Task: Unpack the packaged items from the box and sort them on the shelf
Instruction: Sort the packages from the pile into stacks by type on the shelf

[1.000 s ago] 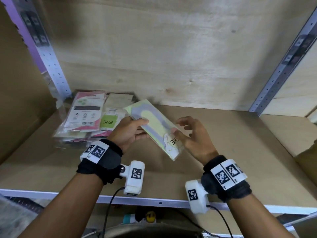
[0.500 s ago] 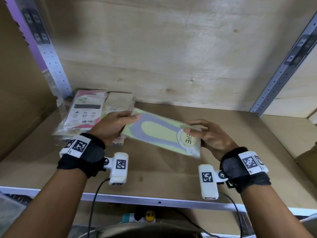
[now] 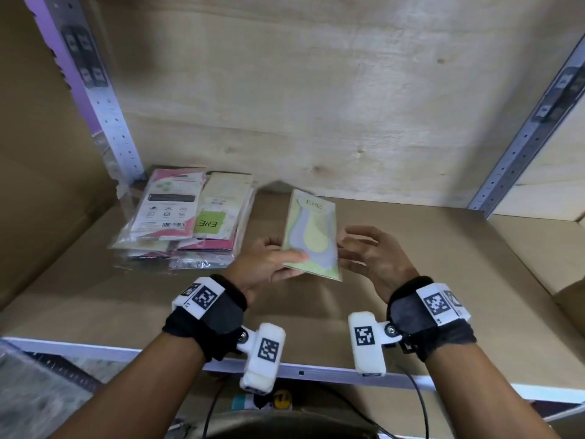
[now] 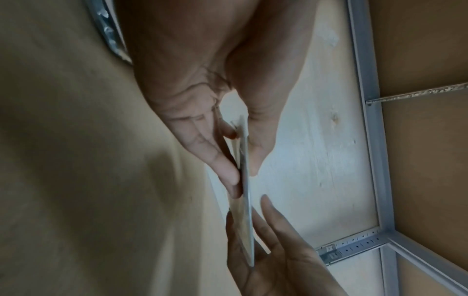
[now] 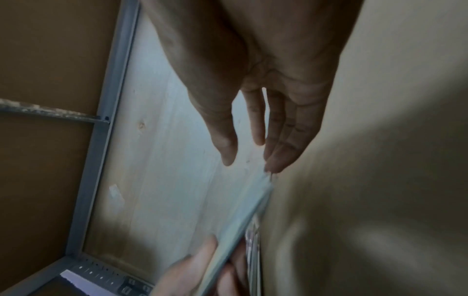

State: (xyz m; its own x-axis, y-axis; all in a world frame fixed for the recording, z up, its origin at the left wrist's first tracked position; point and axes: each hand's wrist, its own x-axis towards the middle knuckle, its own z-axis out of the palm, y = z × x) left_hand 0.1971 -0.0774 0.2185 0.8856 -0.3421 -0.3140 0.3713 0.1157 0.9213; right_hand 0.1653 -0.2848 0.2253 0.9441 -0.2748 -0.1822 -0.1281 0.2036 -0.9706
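A: Currently, where does the green packet (image 3: 311, 236) sit relative to the hands?

B: It is held above the shelf board (image 3: 443, 248), between both hands. The left hand (image 3: 269, 263) pinches its near-left edge, thumb on the upper face and fingers beneath; the left wrist view confirms the clamp on the thin edge. The right hand (image 3: 372, 258) is relaxed, fingers spread just beside the packet's right edge. Contact there cannot be confirmed.

A: Orientation of the long axis?

B: Near to far, with the printed end pointing at the back panel (image 3: 316, 106). The far end is raised; the packet is tilted, not flat.

A: Which relation governs the next move?

B: The pile of packets (image 3: 186, 223) lies to the left and slightly farther, in the far-left corner beside the left upright (image 3: 104, 99). The left hand is nearer to it and carries the load. Judgement: if the packet belongs there, the placement runs leftward and away.

A: Counts?

B: One packet in hand. One pile; two top faces are readable, and lower layers are too overlapped to count. Two hands. The box is not identifiable.
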